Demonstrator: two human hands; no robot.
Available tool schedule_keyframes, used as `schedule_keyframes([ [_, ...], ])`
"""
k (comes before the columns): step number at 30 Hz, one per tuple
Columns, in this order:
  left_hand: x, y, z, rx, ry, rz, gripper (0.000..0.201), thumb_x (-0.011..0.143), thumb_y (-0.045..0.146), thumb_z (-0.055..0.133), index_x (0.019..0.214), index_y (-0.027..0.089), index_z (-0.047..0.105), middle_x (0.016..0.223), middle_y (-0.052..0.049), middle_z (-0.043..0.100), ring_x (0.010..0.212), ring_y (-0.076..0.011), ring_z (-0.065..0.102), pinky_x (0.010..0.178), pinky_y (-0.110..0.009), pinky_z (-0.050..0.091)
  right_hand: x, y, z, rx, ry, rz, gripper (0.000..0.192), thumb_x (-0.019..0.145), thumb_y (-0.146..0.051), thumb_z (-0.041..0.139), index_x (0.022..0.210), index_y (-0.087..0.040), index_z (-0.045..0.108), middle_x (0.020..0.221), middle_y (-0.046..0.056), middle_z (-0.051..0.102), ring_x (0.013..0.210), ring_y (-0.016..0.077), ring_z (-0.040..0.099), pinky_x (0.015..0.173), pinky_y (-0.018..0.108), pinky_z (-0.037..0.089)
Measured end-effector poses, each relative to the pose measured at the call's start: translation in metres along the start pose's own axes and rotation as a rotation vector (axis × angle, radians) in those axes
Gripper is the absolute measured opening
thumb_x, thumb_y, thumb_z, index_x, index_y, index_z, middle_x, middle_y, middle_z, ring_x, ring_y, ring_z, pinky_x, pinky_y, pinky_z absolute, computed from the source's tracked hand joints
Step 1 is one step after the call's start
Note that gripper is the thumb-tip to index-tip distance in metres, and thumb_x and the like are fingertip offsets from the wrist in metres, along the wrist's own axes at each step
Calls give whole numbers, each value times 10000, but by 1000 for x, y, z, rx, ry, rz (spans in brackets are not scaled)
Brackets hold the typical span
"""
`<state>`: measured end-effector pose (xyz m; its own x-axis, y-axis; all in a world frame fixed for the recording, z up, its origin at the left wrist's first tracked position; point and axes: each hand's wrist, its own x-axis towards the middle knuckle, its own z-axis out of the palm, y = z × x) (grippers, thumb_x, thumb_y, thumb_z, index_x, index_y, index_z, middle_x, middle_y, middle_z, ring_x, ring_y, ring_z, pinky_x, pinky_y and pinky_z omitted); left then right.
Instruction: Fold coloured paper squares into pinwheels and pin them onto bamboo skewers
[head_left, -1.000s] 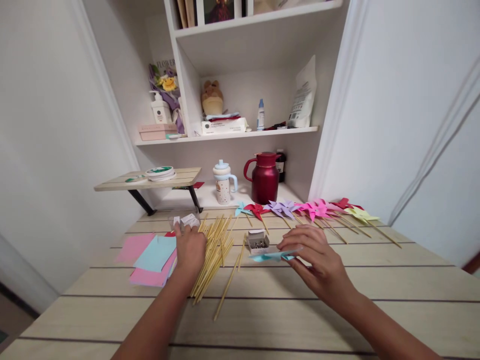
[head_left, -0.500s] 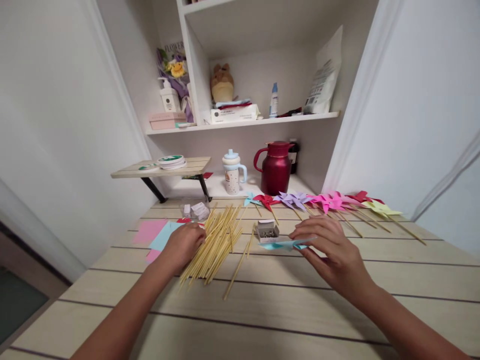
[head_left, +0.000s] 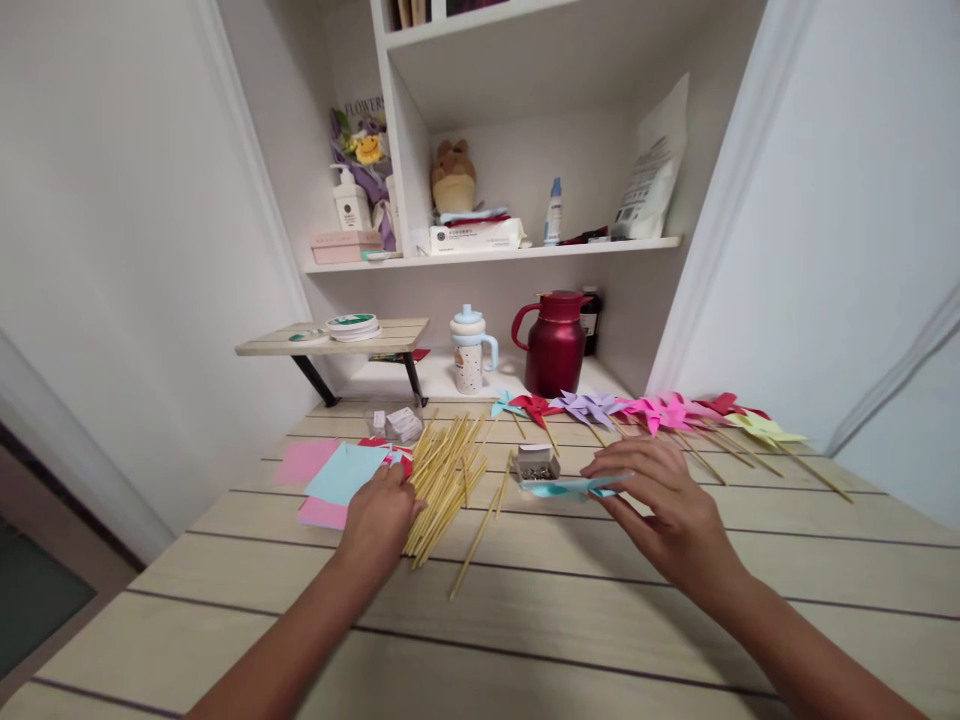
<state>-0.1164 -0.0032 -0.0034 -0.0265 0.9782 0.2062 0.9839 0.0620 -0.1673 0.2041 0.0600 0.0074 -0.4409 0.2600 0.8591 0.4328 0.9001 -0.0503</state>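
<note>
My right hand point(head_left: 660, 505) pinches a light blue folded paper pinwheel point(head_left: 566, 487) between thumb and fingers, above the table. Just behind the paper is a small open box of metal pins point(head_left: 538, 465). My left hand point(head_left: 381, 515) is closed, its fingertips down among small red and blue paper pieces point(head_left: 397, 458). Whatever those fingers grip is hidden. A heap of thin yellow sticks point(head_left: 448, 490) lies against its right side. On its left are a light blue paper sheet point(head_left: 346, 473) and pink paper sheets point(head_left: 304, 460).
Finished pinwheels on sticks point(head_left: 664, 412) line the back right of the table. Behind stand a red jug point(head_left: 556, 345) and a speckled cup point(head_left: 469, 360). A clear container with small boxes point(head_left: 401, 425) sits by a low wooden stand point(head_left: 405, 335).
My left hand has shifted right and a little down, uncovering more of the blue sheet and covering part of the sticks. My right hand keeps its hold on the pinwheel. The view has tilted slightly.
</note>
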Motion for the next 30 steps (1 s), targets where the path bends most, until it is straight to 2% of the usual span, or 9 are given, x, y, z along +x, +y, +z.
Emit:
schedule_keyframes([
  [3, 2, 11, 3, 27, -3, 6, 282, 913, 204, 461, 955, 113, 724, 1106, -165, 644, 1101, -307, 552, 902, -386, 413, 0, 0, 0, 4, 6, 0, 179, 849, -91, 627, 944, -243, 632, 900, 47, 718, 908, 254, 626, 857, 475, 437],
  [7, 2, 19, 0, 61, -37, -36, 332, 784, -13, 442, 904, 107, 727, 1029, -159, 658, 950, -283, 612, 756, -360, 438, 0, 0, -1, 11, 18, 3, 175, 846, -90, 626, 940, -237, 640, 898, 45, 719, 906, 251, 631, 866, 475, 436],
  [10, 2, 24, -5, 74, -50, -82, 363, 739, -55, 429, 885, 98, 723, 1011, -162, 658, 863, -262, 634, 680, -339, 426, 1, 0, -2, 9, 27, 0, 171, 844, -90, 629, 943, -228, 646, 909, 49, 722, 904, 249, 631, 880, 479, 432],
  [18, 2, 18, -13, 34, -9, -172, 313, 854, 68, 421, 813, 141, 723, 983, -140, 657, 891, -258, 630, 719, -346, 406, 5, -3, -4, 23, 13, -3, 160, 857, -90, 615, 928, -229, 651, 901, 42, 728, 908, 240, 622, 879, 466, 430],
  [22, 1, 13, -15, -41, 4, -247, 319, 905, 174, 413, 807, 140, 714, 974, -141, 665, 866, -259, 630, 684, -335, 391, 5, -3, -5, 21, 5, -2, 140, 865, -103, 607, 909, -227, 655, 898, 39, 730, 906, 235, 624, 881, 457, 425],
  [26, -3, 10, -17, -189, 30, -312, 316, 908, 210, 420, 752, 142, 686, 954, -145, 672, 846, -262, 630, 646, -321, 357, 4, -2, -5, 16, 7, 9, 142, 867, -117, 605, 905, -237, 672, 889, 36, 732, 901, 233, 633, 873, 443, 434],
  [30, -5, 5, -20, -433, 100, -390, 312, 900, 274, 453, 673, 167, 638, 850, -122, 666, 822, -263, 618, 669, -322, 345, 4, -1, -4, 28, -19, 17, 152, 865, -111, 603, 907, -241, 667, 896, 34, 733, 913, 236, 625, 879, 453, 440],
])
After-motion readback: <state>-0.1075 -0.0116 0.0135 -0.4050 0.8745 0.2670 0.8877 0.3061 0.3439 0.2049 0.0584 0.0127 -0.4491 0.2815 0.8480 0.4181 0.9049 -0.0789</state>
